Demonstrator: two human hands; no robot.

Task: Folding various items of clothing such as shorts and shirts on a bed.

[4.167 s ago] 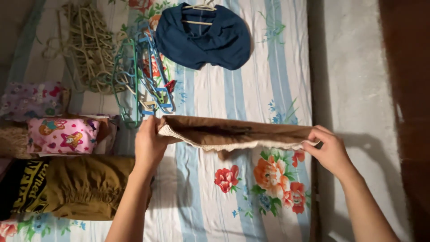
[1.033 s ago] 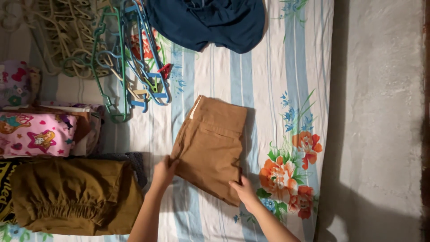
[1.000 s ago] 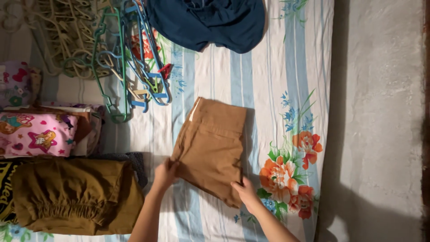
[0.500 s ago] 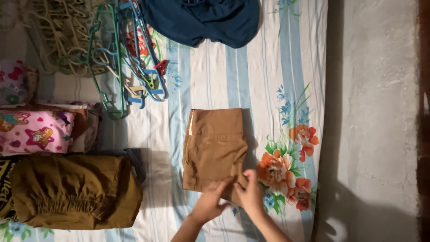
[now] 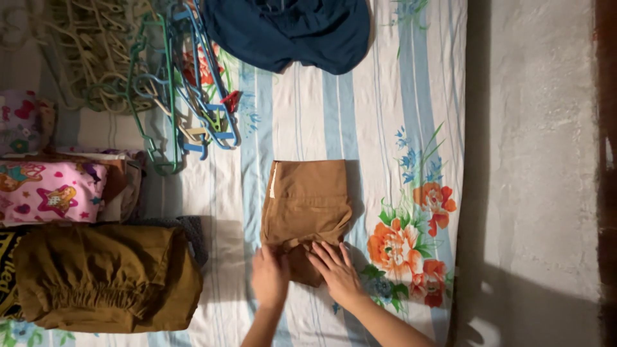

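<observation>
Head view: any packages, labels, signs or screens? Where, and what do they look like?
No packages, signs or screens.
Black cloth: far left edge, under the olive garment; yellow block lettering, cut off by the frame.
Pink cloth: folded on the left stack; cartoon figures, stars and hearts.
Brown shorts: centre of the sheet, both hands at the near edge; no label seen.

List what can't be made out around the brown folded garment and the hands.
- Head view: near edge of the brown folded garment lies hidden under the left hand and right hand.
- Blue garment is cut off by the top edge.
- Hanger pile: dim and tangled, no count possible.
</observation>
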